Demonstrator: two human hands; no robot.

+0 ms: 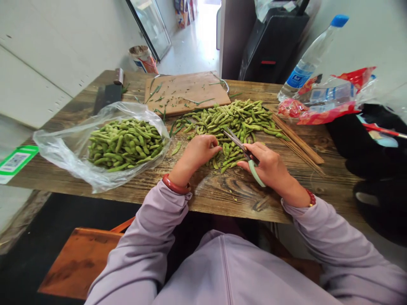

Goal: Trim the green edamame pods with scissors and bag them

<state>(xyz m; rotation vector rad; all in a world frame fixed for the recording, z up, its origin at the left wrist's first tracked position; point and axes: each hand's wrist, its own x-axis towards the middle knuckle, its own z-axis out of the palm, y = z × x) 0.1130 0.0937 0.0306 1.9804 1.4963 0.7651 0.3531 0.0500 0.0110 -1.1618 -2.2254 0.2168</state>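
In my right hand is a pair of scissors with pale green handles, the blades pointing up and left over the pods. My left hand is closed, thumb and fingertips together at the near edge of the pile; whatever is between them is hidden. Green soybean pods lie heaped loose on the wooden table, several of them just between my two hands. To the left, a clear plastic bag lies open around many more pods.
Behind the pods lies a cutting board with green scraps; a cleaver is left of it. Wooden chopsticks lie right of the pile. A water bottle and red plastic packaging stand at the back right, black items nearer.
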